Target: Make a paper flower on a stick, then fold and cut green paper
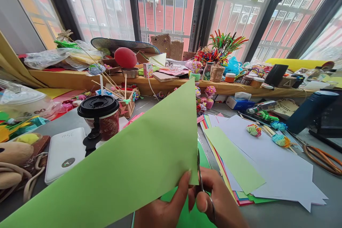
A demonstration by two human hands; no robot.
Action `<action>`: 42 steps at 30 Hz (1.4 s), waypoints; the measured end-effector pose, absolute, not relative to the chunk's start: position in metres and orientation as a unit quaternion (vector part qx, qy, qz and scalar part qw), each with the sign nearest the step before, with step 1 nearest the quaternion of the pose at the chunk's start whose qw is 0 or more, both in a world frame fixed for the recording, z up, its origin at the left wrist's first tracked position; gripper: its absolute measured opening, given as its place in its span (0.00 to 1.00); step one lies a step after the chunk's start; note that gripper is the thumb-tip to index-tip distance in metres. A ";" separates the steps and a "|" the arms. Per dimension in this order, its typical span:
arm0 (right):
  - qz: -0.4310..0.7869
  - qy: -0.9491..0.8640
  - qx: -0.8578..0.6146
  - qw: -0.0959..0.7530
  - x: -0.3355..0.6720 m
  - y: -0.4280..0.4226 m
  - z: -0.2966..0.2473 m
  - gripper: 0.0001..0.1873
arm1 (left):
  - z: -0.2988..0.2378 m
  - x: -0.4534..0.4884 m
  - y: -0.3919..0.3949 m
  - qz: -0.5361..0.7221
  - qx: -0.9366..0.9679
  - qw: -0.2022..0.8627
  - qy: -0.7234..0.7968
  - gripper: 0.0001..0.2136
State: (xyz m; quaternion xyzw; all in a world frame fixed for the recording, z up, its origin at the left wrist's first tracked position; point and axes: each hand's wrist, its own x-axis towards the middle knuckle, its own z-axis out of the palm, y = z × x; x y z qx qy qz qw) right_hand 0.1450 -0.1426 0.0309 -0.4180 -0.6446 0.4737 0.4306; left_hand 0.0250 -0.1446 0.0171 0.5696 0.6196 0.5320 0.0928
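Note:
A large light green sheet of paper [139,164] is held up in front of me, folded into a triangle shape. My left hand [162,208] pinches its lower right edge, thumb on top. My right hand [216,203] is closed round a pair of scissors [200,171] whose blades stand along the sheet's right edge. A cut strip of the same green paper [233,158] lies on white sheets [269,160] to the right.
A coffee cup with a black lid [100,115] and a white power bank [64,153] stand at the left. Coloured paper stack [240,197], small paper flowers [253,130], a dark bottle [310,110] and a cluttered window ledge [171,85] lie beyond.

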 end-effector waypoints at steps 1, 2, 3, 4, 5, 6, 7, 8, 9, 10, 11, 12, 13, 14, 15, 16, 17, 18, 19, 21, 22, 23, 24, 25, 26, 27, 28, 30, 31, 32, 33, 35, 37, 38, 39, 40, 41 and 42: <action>0.470 -0.645 -0.420 0.433 0.145 -0.142 0.031 0.35 | 0.017 0.025 -0.145 0.530 0.570 0.092 0.620 0.20; 0.465 -0.645 -0.423 0.434 0.144 -0.142 0.031 0.35 | 0.018 0.025 -0.145 0.529 0.571 0.093 0.621 0.20; 0.461 -0.646 -0.426 0.435 0.144 -0.142 0.031 0.35 | 0.018 0.025 -0.145 0.528 0.572 0.093 0.621 0.20; 0.457 -0.646 -0.428 0.436 0.144 -0.142 0.030 0.36 | 0.019 0.025 -0.145 0.529 0.572 0.094 0.620 0.20; 0.455 -0.645 -0.429 0.439 0.143 -0.142 0.028 0.36 | 0.019 0.025 -0.145 0.530 0.572 0.094 0.619 0.20; 0.454 -0.644 -0.428 0.443 0.142 -0.142 0.027 0.36 | 0.019 0.026 -0.145 0.531 0.572 0.094 0.618 0.20; 0.454 -0.642 -0.425 0.448 0.142 -0.141 0.025 0.36 | 0.019 0.026 -0.145 0.533 0.572 0.091 0.617 0.20; 0.452 -0.640 -0.422 0.455 0.141 -0.141 0.023 0.36 | 0.019 0.026 -0.145 0.536 0.571 0.088 0.616 0.20; 0.451 -0.640 -0.418 0.460 0.141 -0.141 0.021 0.36 | 0.018 0.027 -0.145 0.539 0.569 0.084 0.615 0.20; 0.449 -0.642 -0.415 0.462 0.140 -0.141 0.019 0.36 | 0.018 0.027 -0.145 0.541 0.568 0.081 0.615 0.19; 0.448 -0.647 -0.412 0.460 0.140 -0.141 0.018 0.36 | 0.018 0.027 -0.145 0.543 0.567 0.078 0.615 0.19; 0.446 -0.652 -0.409 0.457 0.140 -0.141 0.018 0.36 | 0.019 0.028 -0.145 0.543 0.566 0.077 0.615 0.19; 0.445 -0.656 -0.407 0.453 0.140 -0.141 0.018 0.36 | 0.019 0.028 -0.146 0.543 0.566 0.077 0.616 0.18; 0.445 -0.660 -0.405 0.450 0.140 -0.141 0.018 0.36 | 0.020 0.028 -0.146 0.540 0.567 0.077 0.617 0.18; 0.444 -0.660 -0.405 0.450 0.140 -0.141 0.019 0.36 | 0.021 0.028 -0.146 0.537 0.568 0.077 0.619 0.18; 0.441 -0.658 -0.408 0.454 0.139 -0.141 0.020 0.36 | 0.022 0.029 -0.147 0.533 0.570 0.076 0.621 0.18; 0.437 -0.654 -0.411 0.460 0.139 -0.141 0.020 0.36 | 0.023 0.029 -0.147 0.530 0.571 0.075 0.622 0.18; 0.433 -0.651 -0.415 0.466 0.138 -0.141 0.021 0.36 | 0.023 0.029 -0.148 0.527 0.572 0.072 0.624 0.18; 0.429 -0.648 -0.417 0.472 0.138 -0.141 0.021 0.36 | 0.024 0.029 -0.148 0.524 0.573 0.070 0.626 0.18; 0.425 -0.644 -0.419 0.479 0.138 -0.141 0.021 0.36 | 0.025 0.029 -0.148 0.521 0.572 0.066 0.631 0.18; 0.428 -0.645 -0.417 0.477 0.138 -0.141 0.021 0.36 | 0.026 0.029 -0.148 0.519 0.571 0.065 0.633 0.18; 0.436 -0.645 -0.412 0.473 0.138 -0.141 0.020 0.36 | 0.026 0.029 -0.149 0.518 0.571 0.066 0.634 0.19; 0.445 -0.646 -0.407 0.468 0.139 -0.141 0.020 0.36 | 0.027 0.029 -0.149 0.516 0.572 0.067 0.634 0.19; 0.454 -0.647 -0.401 0.463 0.139 -0.141 0.020 0.35 | 0.027 0.029 -0.149 0.514 0.575 0.068 0.633 0.19; 0.460 -0.648 -0.397 0.460 0.139 -0.141 0.020 0.35 | 0.028 0.029 -0.149 0.513 0.578 0.067 0.631 0.18; 0.461 -0.648 -0.396 0.460 0.140 -0.141 0.020 0.35 | 0.028 0.029 -0.150 0.512 0.582 0.064 0.629 0.18; 0.457 -0.646 -0.398 0.464 0.139 -0.141 0.020 0.35 | 0.028 0.030 -0.150 0.511 0.586 0.060 0.626 0.18; 0.449 -0.642 -0.403 0.473 0.139 -0.141 0.020 0.35 | 0.027 0.030 -0.150 0.513 0.590 0.049 0.622 0.18; 0.447 -0.642 -0.403 0.475 0.139 -0.141 0.021 0.35 | 0.027 0.030 -0.150 0.513 0.590 0.045 0.621 0.18; 0.448 -0.642 -0.400 0.477 0.138 -0.141 0.021 0.35 | 0.026 0.030 -0.150 0.514 0.589 0.043 0.623 0.19; 0.451 -0.642 -0.396 0.477 0.138 -0.141 0.021 0.35 | 0.025 0.030 -0.150 0.513 0.587 0.042 0.625 0.19; 0.456 -0.642 -0.389 0.477 0.138 -0.141 0.021 0.34 | 0.023 0.031 -0.150 0.510 0.581 0.042 0.632 0.21; 0.451 -0.640 -0.393 0.482 0.138 -0.141 0.021 0.35 | 0.023 0.031 -0.150 0.508 0.575 0.048 0.639 0.21; 0.445 -0.639 -0.398 0.485 0.137 -0.141 0.021 0.35 | 0.023 0.031 -0.151 0.509 0.574 0.051 0.639 0.21; 0.439 -0.639 -0.403 0.487 0.137 -0.141 0.020 0.35 | 0.023 0.032 -0.151 0.511 0.575 0.052 0.637 0.20; 0.433 -0.638 -0.408 0.489 0.137 -0.142 0.020 0.36 | 0.023 0.031 -0.151 0.513 0.577 0.051 0.633 0.19; 0.429 -0.638 -0.411 0.490 0.137 -0.142 0.020 0.36 | 0.023 0.031 -0.151 0.516 0.579 0.048 0.629 0.19; 0.430 -0.638 -0.412 0.489 0.138 -0.142 0.020 0.36 | 0.023 0.031 -0.151 0.518 0.580 0.044 0.627 0.19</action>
